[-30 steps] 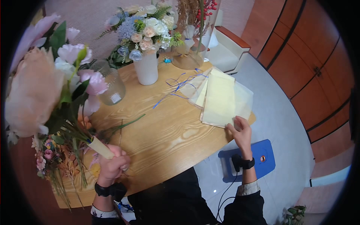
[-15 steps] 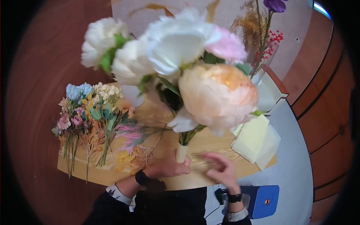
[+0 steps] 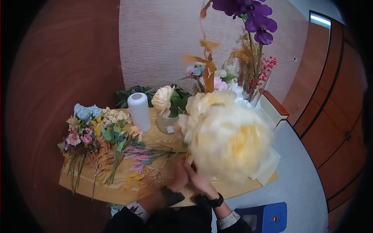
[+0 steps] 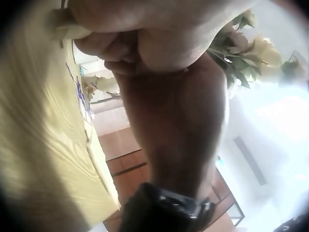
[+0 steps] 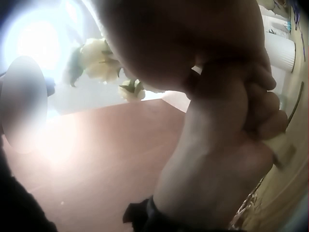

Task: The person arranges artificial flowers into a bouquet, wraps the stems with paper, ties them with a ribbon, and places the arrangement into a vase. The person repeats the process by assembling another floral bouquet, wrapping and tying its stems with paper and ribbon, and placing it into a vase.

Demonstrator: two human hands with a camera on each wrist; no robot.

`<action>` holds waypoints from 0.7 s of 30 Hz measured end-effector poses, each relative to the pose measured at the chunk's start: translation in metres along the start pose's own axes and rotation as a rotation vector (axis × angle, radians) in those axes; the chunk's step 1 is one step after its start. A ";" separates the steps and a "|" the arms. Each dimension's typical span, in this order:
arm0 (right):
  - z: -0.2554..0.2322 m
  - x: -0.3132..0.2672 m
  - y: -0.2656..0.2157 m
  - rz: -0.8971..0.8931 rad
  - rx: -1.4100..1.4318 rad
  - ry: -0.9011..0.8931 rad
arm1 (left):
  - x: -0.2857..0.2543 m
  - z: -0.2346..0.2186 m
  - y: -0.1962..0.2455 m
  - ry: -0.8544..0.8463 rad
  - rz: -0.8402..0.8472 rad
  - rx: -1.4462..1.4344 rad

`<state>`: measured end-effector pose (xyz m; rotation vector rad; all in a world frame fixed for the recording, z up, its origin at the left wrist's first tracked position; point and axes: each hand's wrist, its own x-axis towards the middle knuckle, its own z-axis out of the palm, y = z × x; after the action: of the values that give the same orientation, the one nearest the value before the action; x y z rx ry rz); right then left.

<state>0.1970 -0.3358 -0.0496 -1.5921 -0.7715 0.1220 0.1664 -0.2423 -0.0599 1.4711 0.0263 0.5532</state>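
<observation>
A large bouquet [image 3: 233, 143] of cream and yellow blooms, blurred in the head view, tilts towards the camera over the table. My left hand [image 3: 180, 177] grips its pale wrapped handle [image 3: 189, 158] with curled fingers, and the handle's lower end [image 5: 286, 151] pokes out below them in the right wrist view. Pressed close against it, my right hand [image 3: 200, 183] holds the handle just above. Palms and fingers overlap, so most of the handle is hidden. Cream blossoms [image 4: 263, 50] of the bouquet appear beyond the hands in the left wrist view.
Loose flower stems [image 3: 112, 155] cover the table's left side. Behind stand a white vase [image 3: 139, 110] and a glass vase [image 3: 167, 124] holding a cream flower. Pale wrapping sheets [image 3: 268, 167] lie at the right, partly behind the bouquet. A blue stool [image 3: 270, 217] stands below.
The left hand brought the bouquet from the left to the middle and turned it. My right hand left the wrapping sheets and joined the left at the handle. The head view swung left.
</observation>
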 end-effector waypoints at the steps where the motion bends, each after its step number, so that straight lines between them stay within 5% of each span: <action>1: 0.004 0.010 0.003 -0.039 -0.076 0.006 | 0.007 -0.003 -0.002 0.043 0.169 0.351; 2: 0.008 0.016 -0.016 0.028 -0.014 0.029 | 0.016 -0.001 -0.002 0.111 -0.029 0.278; 3: 0.011 0.019 -0.033 0.093 0.047 0.051 | 0.020 -0.001 0.011 0.177 0.052 0.361; 5: 0.015 0.029 -0.010 0.003 -0.064 0.078 | 0.022 -0.009 0.000 0.196 0.473 0.665; 6: 0.016 0.034 -0.011 0.007 -0.053 0.066 | 0.025 -0.010 0.000 0.206 0.475 0.665; 8: 0.018 0.043 -0.016 0.016 -0.033 0.040 | 0.036 -0.010 0.009 0.279 0.036 0.251; 11: 0.022 0.051 -0.017 -0.102 -0.038 0.079 | 0.040 -0.010 0.004 0.390 0.257 0.287; 13: 0.019 0.052 -0.003 0.053 -0.141 0.062 | 0.047 -0.016 -0.022 0.335 0.107 0.201; 16: 0.017 0.056 0.001 -0.021 -0.085 0.040 | 0.041 -0.014 -0.010 0.364 0.091 0.523; 21: 0.014 0.062 0.016 -0.055 -0.108 0.020 | 0.046 -0.008 -0.020 0.436 0.134 0.449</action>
<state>0.2440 -0.2907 -0.0451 -1.6701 -0.8164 0.0248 0.2105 -0.2178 -0.0655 1.7659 0.4197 1.0186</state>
